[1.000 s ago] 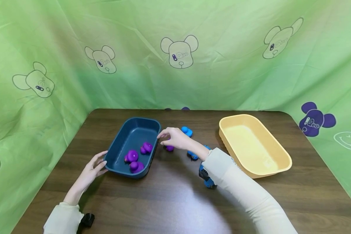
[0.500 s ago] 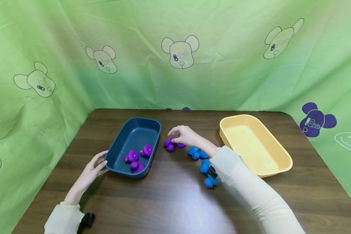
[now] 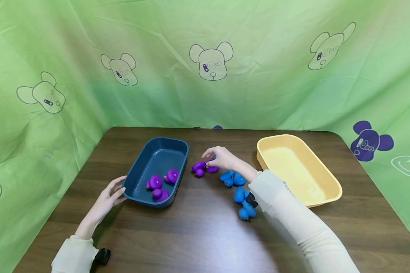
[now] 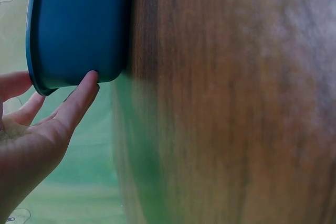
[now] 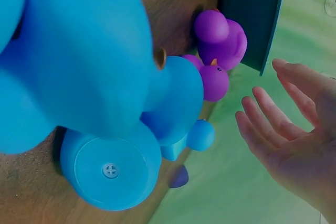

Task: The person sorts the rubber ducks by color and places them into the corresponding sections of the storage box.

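Note:
At the left, my left hand (image 3: 108, 194) rests against the near left corner of the dark blue tub (image 3: 136, 167), its fingertips on the outer wall and rim. Three purple rubber ducks (image 3: 153, 182) lie inside. Two more purple ducks, a left one (image 3: 199, 167) and a right one (image 3: 212, 169), sit on the table just right of the tub. Over the right one hovers my right hand (image 3: 222, 157), fingers loosely bent. The right wrist view shows its fingers (image 5: 273, 114) spread, with nothing between them.
Several blue rubber ducks (image 3: 239, 194) lie near the right forearm; another blue duck (image 3: 214, 157) is mostly hidden behind the right hand. A yellow tub (image 3: 298, 170) stands at the right of the wooden table (image 3: 177, 235). Green cloth (image 3: 164, 87) hangs behind.
The right hand has moved right from the tub's edge to above the right purple duck, uncovering the left one. The left hand and the tub have stayed put.

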`<state>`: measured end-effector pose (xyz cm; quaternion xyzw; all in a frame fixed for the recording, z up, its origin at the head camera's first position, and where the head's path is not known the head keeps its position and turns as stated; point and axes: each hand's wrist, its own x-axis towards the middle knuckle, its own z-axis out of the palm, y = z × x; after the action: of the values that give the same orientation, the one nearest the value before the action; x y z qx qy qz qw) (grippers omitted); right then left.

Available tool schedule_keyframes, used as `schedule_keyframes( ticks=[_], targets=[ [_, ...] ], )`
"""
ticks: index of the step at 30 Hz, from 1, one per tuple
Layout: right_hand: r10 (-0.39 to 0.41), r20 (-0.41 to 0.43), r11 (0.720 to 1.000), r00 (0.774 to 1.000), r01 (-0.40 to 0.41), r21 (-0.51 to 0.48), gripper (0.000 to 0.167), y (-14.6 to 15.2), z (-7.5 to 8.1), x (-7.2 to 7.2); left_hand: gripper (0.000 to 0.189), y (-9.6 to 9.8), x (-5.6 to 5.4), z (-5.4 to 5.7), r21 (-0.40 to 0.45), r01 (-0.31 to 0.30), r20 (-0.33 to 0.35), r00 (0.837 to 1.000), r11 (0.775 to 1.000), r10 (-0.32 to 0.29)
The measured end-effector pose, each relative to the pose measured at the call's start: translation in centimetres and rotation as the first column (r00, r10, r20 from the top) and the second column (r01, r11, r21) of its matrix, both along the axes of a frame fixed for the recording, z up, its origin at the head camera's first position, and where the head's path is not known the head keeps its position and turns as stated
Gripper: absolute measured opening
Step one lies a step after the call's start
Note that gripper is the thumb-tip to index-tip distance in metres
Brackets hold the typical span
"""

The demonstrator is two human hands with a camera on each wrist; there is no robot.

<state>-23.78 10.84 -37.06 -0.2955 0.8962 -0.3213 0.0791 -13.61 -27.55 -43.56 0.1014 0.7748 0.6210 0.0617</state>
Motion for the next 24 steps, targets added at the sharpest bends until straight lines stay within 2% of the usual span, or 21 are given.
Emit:
schedule_keyframes(
  ticks=[12,24],
  targets=[
    [-0.02,0.048,1.0,0.999,0.019,0.016,0.024,0.4,-0.5,-0.2,0.045,0.0,0.1,0.1,0.006,0.002,0.0,1.0,1.0,-0.002],
    [-0.036,0.043,0.998,0.998,0.034,0.047,0.023,0.6,-1.2,-0.6,0.046,0.1,0.0,0.1,0.001,-0.002,0.006,1.0,1.0,0.002]
  ],
)
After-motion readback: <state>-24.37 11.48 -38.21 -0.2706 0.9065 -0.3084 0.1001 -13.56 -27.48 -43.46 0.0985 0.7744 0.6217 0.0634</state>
